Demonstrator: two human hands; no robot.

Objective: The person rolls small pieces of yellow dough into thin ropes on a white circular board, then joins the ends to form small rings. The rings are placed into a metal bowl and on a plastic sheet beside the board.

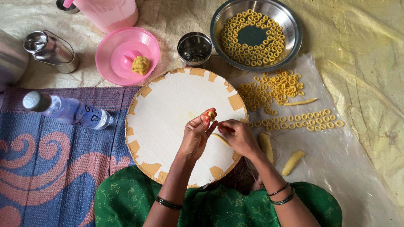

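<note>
Both forearms are running out of the bottom edge, and a pink jug (111, 12) far above the hands is being cut off at the top. The left hand (195, 136) is pinching a small loop of yellow dough (211, 114) between fingertips; whether the loop is closed is too small to tell. The right hand (240, 135), touching the left, is gripping a thin dough strip (221, 139) that is lying on the round white board (168, 113), whose rim is showing torn tan patches. To the right of the hands, soft dough rolls (266, 147) and rows of little dough rings (294, 120) are resting on a crinkled clear plastic sheet (336, 159). Above them, a shiny steel bowl (292, 25) is holding more rings. A pink bowl (126, 54) with a dough lump, a steel cup (195, 49) and a clear bottle (69, 111) are lying up and left.
</note>
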